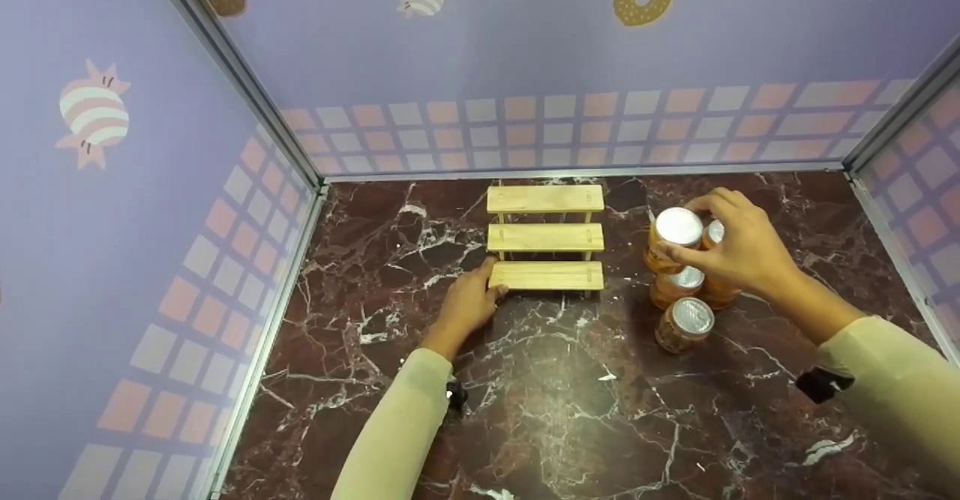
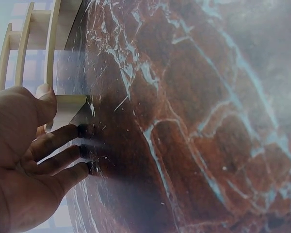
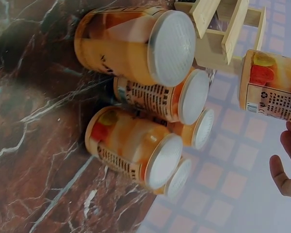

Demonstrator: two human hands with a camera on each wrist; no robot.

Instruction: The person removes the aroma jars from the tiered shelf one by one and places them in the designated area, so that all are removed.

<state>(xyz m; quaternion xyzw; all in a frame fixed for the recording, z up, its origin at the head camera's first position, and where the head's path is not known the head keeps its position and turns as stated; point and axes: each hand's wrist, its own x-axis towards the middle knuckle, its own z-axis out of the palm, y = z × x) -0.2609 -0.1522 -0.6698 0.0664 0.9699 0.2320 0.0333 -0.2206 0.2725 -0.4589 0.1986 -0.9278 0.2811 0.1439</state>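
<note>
A small wooden three-tier stand [image 1: 545, 238] is upright on the table. My left hand [image 1: 469, 301] holds the left end of its lowest step, thumb at the front edge. In the left wrist view, that thumb lies against the step and the other fingers reach down near the tabletop. My right hand [image 1: 739, 245] grips an orange-labelled jar [image 3: 271, 87] by its sides, raised above the other jars, silver lid [image 1: 679, 226] up. Under and beside it stand several like jars, the nearest jar [image 1: 685, 325] in front of the group. The raised jar partly hides those behind.
The dark red marbled tabletop [image 1: 525, 402] extends around the stand and jars. A patterned back wall [image 1: 525, 58] rises behind them, with a left side panel [image 1: 112, 223] and a right side panel [image 1: 930, 208].
</note>
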